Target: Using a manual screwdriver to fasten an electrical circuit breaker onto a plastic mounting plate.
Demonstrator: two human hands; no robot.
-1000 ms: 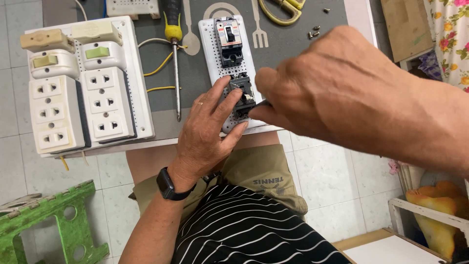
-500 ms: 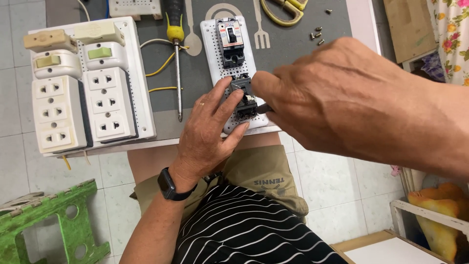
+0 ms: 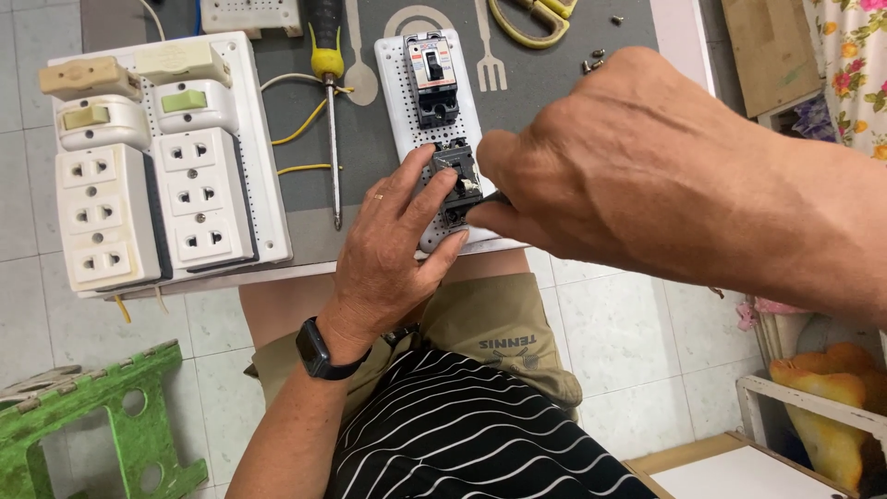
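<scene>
White perforated board (image 3: 399, 102) carries two black breakers; left hand (image 3: 388, 254) clamps the near breaker (image 3: 455, 185), right hand (image 3: 628, 166) pinches a mostly hidden tool.

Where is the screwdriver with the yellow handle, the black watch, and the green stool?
Screwdriver (image 3: 333, 157), head view, on its metal shaft.
Black watch (image 3: 314, 349), head view, on its face at the left wrist.
Green stool (image 3: 88, 407), head view, on its top edge.

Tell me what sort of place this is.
Probably a home electrical workbench: a white socket board, a screwdriver and loose screws lie on the table, with tiled floor below.
</scene>
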